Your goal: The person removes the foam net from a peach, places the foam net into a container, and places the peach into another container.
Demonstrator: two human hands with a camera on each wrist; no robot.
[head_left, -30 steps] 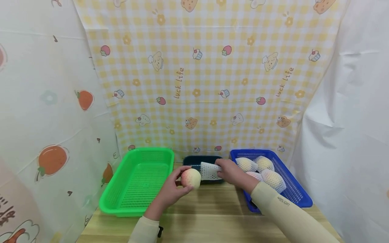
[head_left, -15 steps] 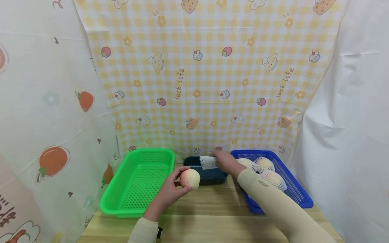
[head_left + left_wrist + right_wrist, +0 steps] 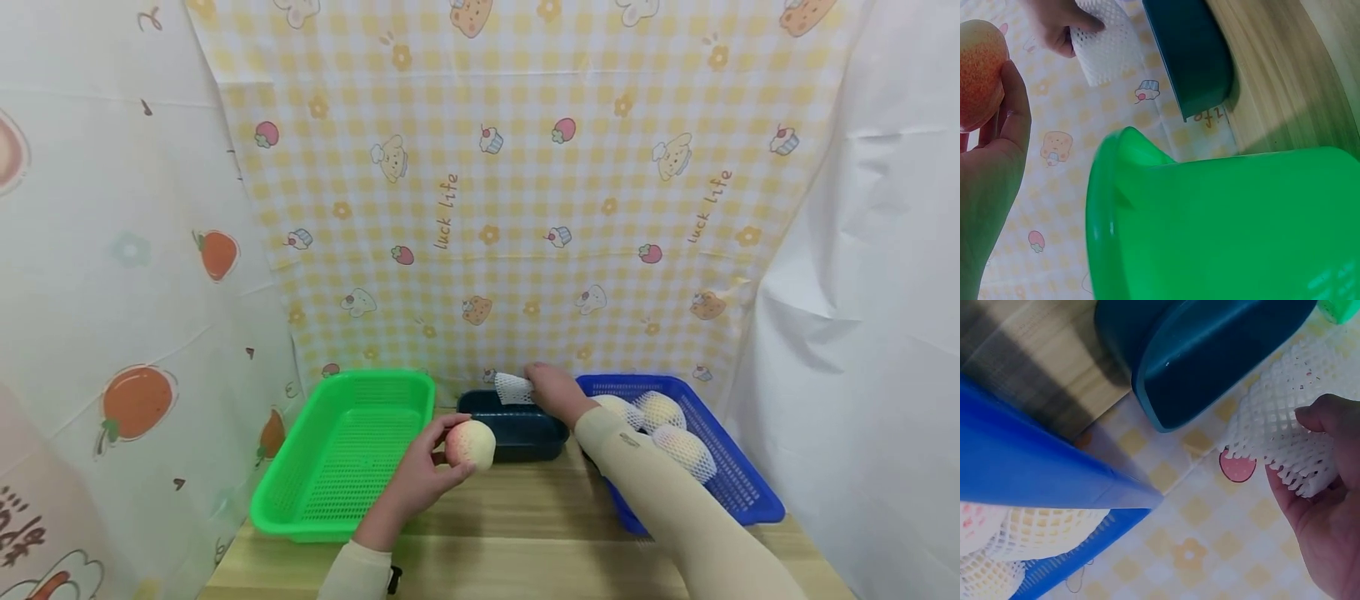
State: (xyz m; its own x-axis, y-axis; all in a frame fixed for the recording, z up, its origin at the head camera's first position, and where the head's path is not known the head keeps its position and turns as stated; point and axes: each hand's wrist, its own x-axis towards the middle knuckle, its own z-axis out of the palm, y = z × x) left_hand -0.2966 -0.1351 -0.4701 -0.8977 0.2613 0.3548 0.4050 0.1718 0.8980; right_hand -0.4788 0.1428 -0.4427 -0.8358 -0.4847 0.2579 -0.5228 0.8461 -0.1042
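A bare peach [image 3: 472, 444], pale yellow with a red blush, is held in my left hand [image 3: 424, 468] above the wooden table, in front of the dark teal tray. My right hand [image 3: 557, 390] pinches a white foam net sleeve [image 3: 513, 388] over the tray's far right part. In the right wrist view the foam sleeve [image 3: 1291, 419] hangs flattened between thumb and fingers, with nothing inside. The teal tray [image 3: 525, 452] shows no contents in the part I can see. The left wrist view shows the peach [image 3: 982, 75] at its left edge.
A green basket [image 3: 270, 500] stands at the left, its visible floor bare. On the right, a blue basket [image 3: 738, 467] holds several net-wrapped peaches [image 3: 684, 450], partly hidden by my right sleeve. A patterned cloth [image 3: 517, 192] hangs behind the containers.
My right hand has carried the foam sleeve away from the peach, up and toward the back over the teal tray. The left hand with the peach has stayed nearly still.
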